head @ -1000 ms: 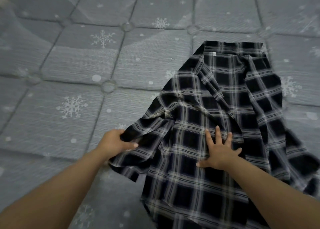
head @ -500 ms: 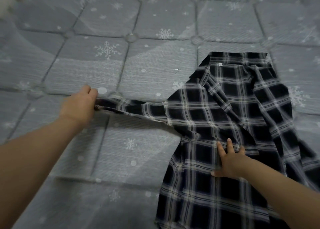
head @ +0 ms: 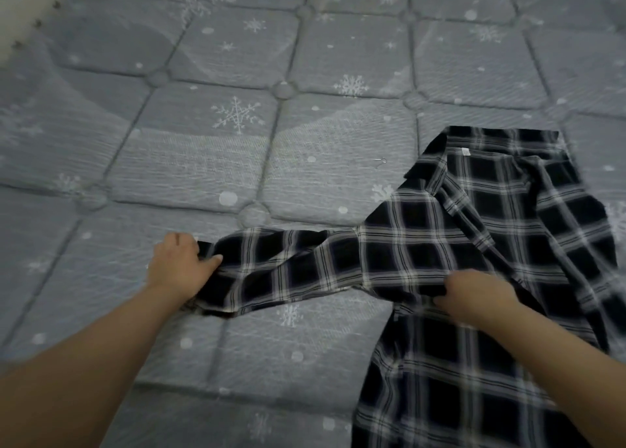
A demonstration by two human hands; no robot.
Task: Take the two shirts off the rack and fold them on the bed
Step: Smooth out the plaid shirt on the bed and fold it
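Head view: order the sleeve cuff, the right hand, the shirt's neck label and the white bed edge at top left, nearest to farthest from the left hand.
1. Sleeve cuff, gripped in the left hand.
2. Right hand, across the sleeve, on the shirt body.
3. Neck label, up right by the collar.
4. Bed edge, far top left.

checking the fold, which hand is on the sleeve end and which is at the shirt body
The left hand grips the cuff end of the stretched-out sleeve; the right hand pinches the plaid shirt near the armpit.
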